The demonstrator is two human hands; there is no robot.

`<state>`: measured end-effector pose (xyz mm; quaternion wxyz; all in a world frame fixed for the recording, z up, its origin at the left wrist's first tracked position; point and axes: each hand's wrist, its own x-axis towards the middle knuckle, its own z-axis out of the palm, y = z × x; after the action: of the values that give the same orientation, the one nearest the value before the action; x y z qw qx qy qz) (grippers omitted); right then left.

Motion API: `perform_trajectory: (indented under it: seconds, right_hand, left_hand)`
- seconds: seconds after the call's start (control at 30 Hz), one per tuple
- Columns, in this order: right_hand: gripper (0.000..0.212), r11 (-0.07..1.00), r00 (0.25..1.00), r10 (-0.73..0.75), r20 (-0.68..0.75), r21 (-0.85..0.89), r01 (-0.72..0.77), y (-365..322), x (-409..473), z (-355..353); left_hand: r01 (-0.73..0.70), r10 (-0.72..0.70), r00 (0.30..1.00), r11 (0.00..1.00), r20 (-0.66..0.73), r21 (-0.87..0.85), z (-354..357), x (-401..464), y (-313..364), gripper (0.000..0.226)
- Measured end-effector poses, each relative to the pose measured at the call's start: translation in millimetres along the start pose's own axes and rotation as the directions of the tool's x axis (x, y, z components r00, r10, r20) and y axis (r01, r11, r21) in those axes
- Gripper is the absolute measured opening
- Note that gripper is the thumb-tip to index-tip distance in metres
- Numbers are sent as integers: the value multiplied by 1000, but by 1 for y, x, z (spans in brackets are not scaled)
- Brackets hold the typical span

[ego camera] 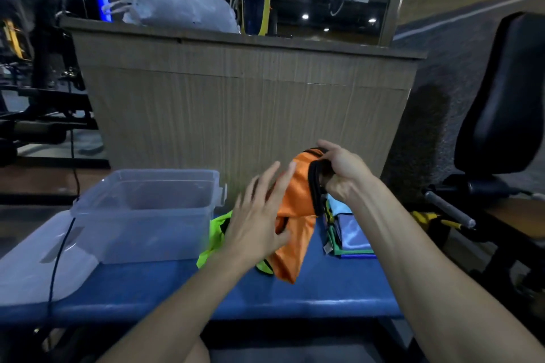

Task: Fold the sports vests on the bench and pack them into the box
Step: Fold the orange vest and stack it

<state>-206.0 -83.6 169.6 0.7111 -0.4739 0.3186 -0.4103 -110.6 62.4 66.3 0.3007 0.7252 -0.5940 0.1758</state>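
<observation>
The blue padded table (324, 298) carries everything here. To the left of the left grip (259, 221) a clear plastic box (141, 215) stands on it, and a pale lid (32, 268) lies flat further left, just beside the box. Under that grip a neon green vest (215, 233) lies crumpled on the padding. Below the right grip (342, 174) a flat stack of folded vests (348, 233) rests near the far edge.

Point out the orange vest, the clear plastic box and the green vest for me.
orange vest (298, 206): head view, on the orange fabric below the black trim.
clear plastic box (141, 233): head view, on its near wall.
green vest (216, 225): head view, on the patch beside the box.
</observation>
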Motion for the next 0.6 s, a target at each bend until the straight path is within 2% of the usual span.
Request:
perform_trajectory:
  seconds: [0.07, 0.13, 0.23, 0.3, 0.37, 0.43, 0.53, 0.6]
  right_hand:
    - [57, 999, 999, -9, -39, 48, 11, -4, -6, -2]
    - [55, 996, 998, -27, -64, 81, 32, -7, -10, -6]
    - [50, 992, 997, -36, -61, 121, 43, -12, -15, -12]
    - [44, 990, 999, -35, -38, 134, 40, -12, -22, -16]
    - [40, 992, 999, -36, -11, 122, 37, -10, -27, -23]
    - [39, 998, 999, -53, 6, 27, 53, -8, -29, -36]
    - [36, 959, 995, -97, 19, -266, 98, -3, -32, -61]
    - [29, 873, 992, -99, 73, -473, 122, 0, -39, -75]
  left_hand:
    - [78, -78, 991, 997, -112, -6, 20, -4, 3, 130]
    - [121, -116, 979, 992, -168, 20, 33, -3, 6, 128]
    - [137, -130, 952, 991, -275, 5, 37, 5, 21, 118]
    - [126, -127, 950, 992, -285, -19, 29, 13, 31, 111]
    - [109, -118, 967, 993, -224, -50, 18, 20, 32, 108]
    - [64, -84, 988, 986, -133, -152, 8, 24, 23, 101]
    - [28, -9, 999, 923, 51, -385, -5, 22, 5, 72]
    - [62, 54, 974, 871, 221, -487, -14, 15, -4, 63]
